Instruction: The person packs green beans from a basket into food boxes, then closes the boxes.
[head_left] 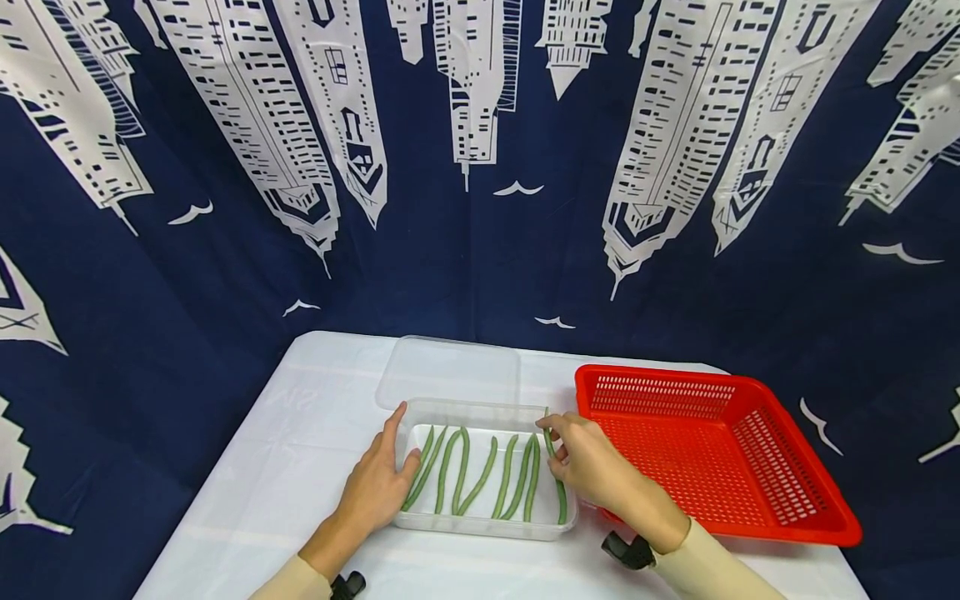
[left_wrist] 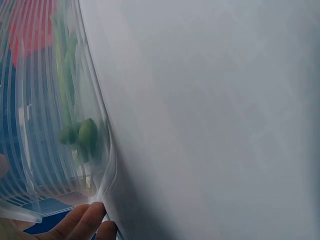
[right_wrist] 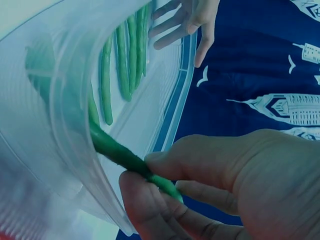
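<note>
A clear rectangular plastic container (head_left: 487, 525) sits on the table, with several green beans (head_left: 441, 479) laid lengthwise inside. At its right end, my right hand (head_left: 592, 458) pinches one green bean (right_wrist: 117, 152) between thumb and fingers. The bean's near end reaches down into the container, while its tip pokes out past my fingertips in the right wrist view. My left hand (head_left: 375, 483) lies along the container's left wall, fingers extended. In the left wrist view, some left fingers (left_wrist: 92, 217) show beside the container's lower edge, and beans appear through the ribbed wall.
Right of the container stands a red perforated plastic basket (head_left: 660, 372), close to my right forearm. A clear flat lid (head_left: 450, 371) lies behind the container on the white tablecloth (head_left: 300, 442). A navy curtain (head_left: 465, 267) with white building prints hangs behind the table.
</note>
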